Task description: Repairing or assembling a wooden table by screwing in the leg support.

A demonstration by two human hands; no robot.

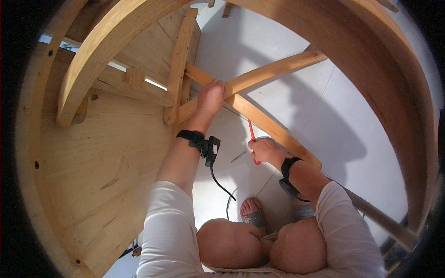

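Wooden crossed bars (264,122) sit ahead of the hands. Left hand (212,96) wraps them at the crossing, probably to steady them. Right hand (264,149) grips a red tool (251,132), tip toward the bars, probably for aim; contact unclear. Thin metal piece (238,157) lies just left of right hand. White label (214,148) on left wrist device (210,157), too small to read; no legible brands.

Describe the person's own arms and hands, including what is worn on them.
The left hand and right hand are ungloved. White sleeves end well above the hands. The left black strap carries a boxy device with a pale label and black cable; the right black strap carries a dark device.
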